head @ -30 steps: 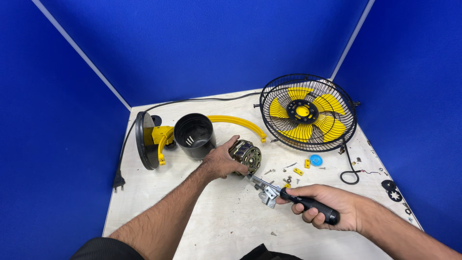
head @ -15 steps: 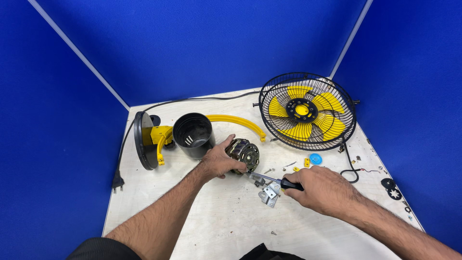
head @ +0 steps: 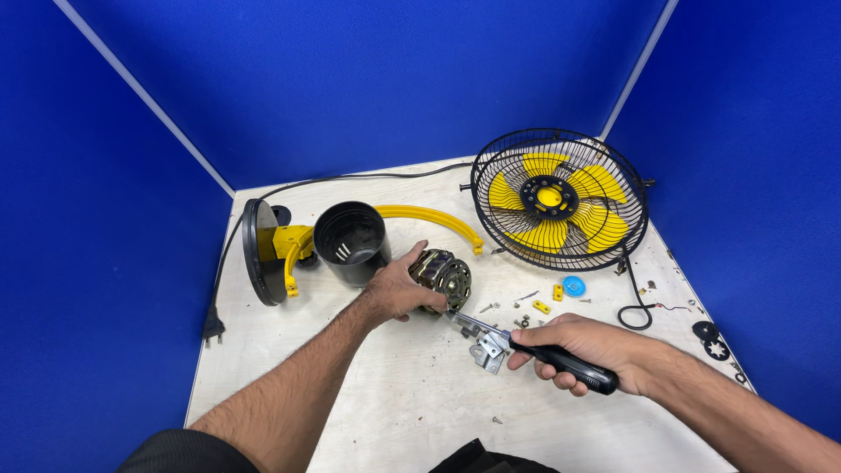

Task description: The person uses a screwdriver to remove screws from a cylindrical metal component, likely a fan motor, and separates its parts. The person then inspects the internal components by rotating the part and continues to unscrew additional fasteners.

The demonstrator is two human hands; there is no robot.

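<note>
The fan motor sits near the middle of the table, clasped by the left hand, while the right hand grips a screwdriver whose shaft points up-left at it, over a small metal bracket, with the black cup-shaped housing behind.

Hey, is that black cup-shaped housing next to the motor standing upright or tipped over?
Upright. The black housing stands on the table with its round mouth facing up, vent slots visible inside at the bottom.
</note>
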